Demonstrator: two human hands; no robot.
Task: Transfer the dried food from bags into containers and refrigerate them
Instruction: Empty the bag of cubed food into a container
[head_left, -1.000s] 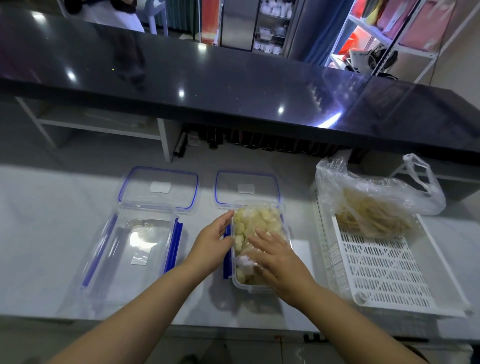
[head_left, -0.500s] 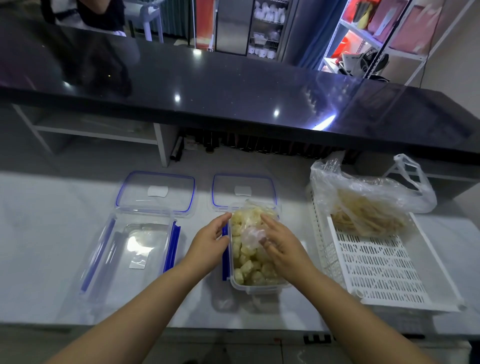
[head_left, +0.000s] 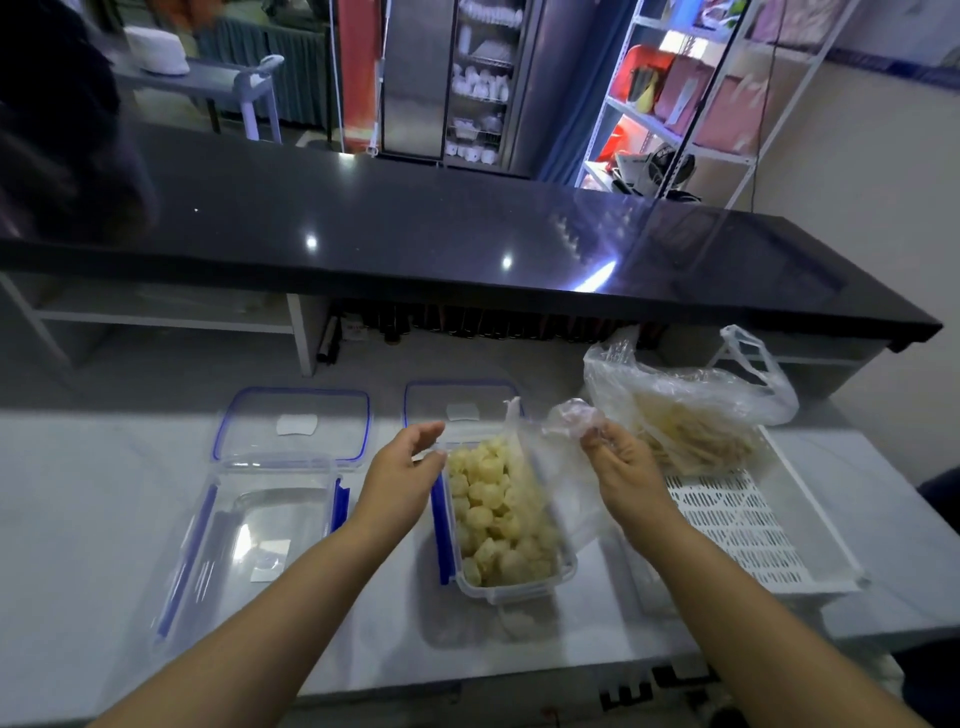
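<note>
Taking the clear bag off the food in the box

In the middle of the frame, the right hand (head_left: 621, 467) pinches the clear bag (head_left: 571, 415) and holds it up over the small box (head_left: 514, 584) full of yellow food (head_left: 493, 519). The left hand (head_left: 400, 478) waits beside the box with loose, open fingers. Next, I think, the bag must slip free. Then the lid (head_left: 457, 397) goes on.

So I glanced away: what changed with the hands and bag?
The right hand, flat on the food a second ago, has pinched the clear bag and lifted it up and rightward. The left hand stays at the left rim of the filled container; empty container and tray unmoved.
</note>
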